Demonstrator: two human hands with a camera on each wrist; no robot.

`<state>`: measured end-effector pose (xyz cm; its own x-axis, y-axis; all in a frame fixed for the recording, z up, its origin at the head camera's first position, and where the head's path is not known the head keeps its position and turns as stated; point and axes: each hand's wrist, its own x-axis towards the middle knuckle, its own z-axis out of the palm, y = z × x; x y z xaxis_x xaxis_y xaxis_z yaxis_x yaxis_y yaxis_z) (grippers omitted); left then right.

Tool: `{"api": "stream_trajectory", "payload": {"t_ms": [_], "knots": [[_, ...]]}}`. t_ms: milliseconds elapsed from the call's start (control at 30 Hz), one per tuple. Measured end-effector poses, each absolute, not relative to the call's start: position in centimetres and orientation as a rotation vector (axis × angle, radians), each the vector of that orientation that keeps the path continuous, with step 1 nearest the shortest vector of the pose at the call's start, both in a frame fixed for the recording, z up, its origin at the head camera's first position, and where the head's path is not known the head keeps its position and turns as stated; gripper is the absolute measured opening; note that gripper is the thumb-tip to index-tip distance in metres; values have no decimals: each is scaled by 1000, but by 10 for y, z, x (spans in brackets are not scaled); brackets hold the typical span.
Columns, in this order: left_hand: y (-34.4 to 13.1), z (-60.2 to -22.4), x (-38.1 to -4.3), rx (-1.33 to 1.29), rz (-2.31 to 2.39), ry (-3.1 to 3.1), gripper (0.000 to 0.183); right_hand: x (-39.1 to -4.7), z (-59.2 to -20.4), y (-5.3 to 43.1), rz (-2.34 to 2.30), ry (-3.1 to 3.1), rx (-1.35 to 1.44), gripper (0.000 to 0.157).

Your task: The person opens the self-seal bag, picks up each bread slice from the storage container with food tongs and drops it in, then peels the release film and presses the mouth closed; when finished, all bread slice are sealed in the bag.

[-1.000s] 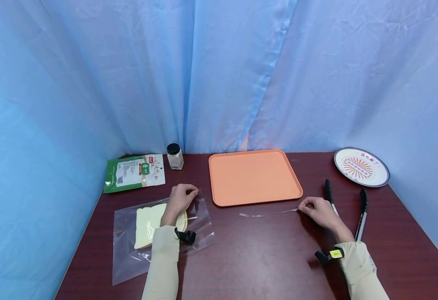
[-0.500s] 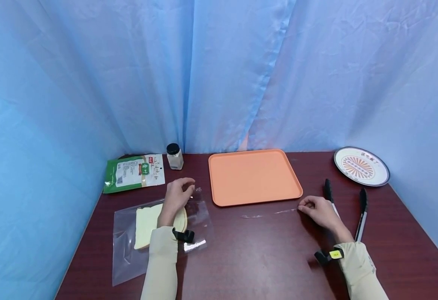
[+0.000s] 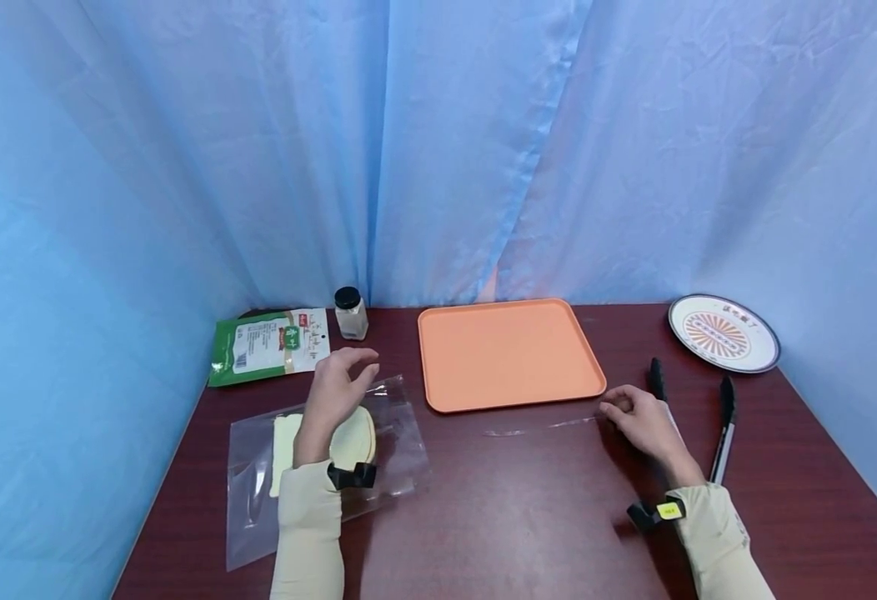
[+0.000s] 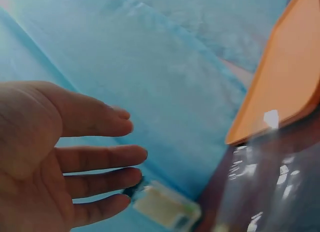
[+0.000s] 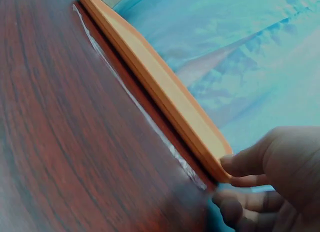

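Note:
My left hand [image 3: 332,397] hovers over a clear plastic bag [image 3: 247,533] that has a pale bread slice [image 3: 354,437] in it. The hand and sleeve hide part of the slice. In the left wrist view, the fingers [image 4: 102,158] are extended and apart, with nothing between them. My right hand [image 3: 641,421] is at the right end of a thin, clear plastic strip [image 3: 517,432] lying on the table. Seen from the right wrist, the strip's end [image 5: 192,177] lies just short of the fingertips, and thumb and fingers are parted.
An orange tray [image 3: 509,354] lies at the back centre. Black-tipped tongs [image 3: 724,450] are just right of my right hand, with a patterned plate [image 3: 724,333] behind. A green-and-white packet [image 3: 269,346] and black-lidded jar [image 3: 352,315] stand back left. Blue curtains [image 3: 476,150] surround the table.
My left hand has let go of the bag's right end and moved left over the bread. My right hand's fingers have loosened off the strip, which stays on the table.

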<state>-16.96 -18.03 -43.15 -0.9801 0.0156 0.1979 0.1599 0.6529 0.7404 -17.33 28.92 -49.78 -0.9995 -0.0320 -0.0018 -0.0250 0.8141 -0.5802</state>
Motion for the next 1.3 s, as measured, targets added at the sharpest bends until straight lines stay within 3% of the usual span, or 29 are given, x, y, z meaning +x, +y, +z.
{"api": "stream_trajectory", "payload": {"t_ms": [167, 300, 567, 1000, 1300], "knots": [[-199, -418, -166, -216, -1132, -2733, 26, -168, -492, 280, -946, 3077, 46, 44], [-217, -411, -164, -188, -1079, -2875, 28, -162, -489, 256, -958, 3199, -70, 40], [-245, -429, -160, -400, -866, -3017, 26, -130, -479, 162, -870, 3187, -617, 38], [-250, -469, -136, -625, -833, -3123, 55, -50, -480, 30, -123, 2815, -1741, 67], [-246, -478, -131, -562, -883, -3203, 69, -46, -498, 11, 63, 2733, -1691, 74]]}}
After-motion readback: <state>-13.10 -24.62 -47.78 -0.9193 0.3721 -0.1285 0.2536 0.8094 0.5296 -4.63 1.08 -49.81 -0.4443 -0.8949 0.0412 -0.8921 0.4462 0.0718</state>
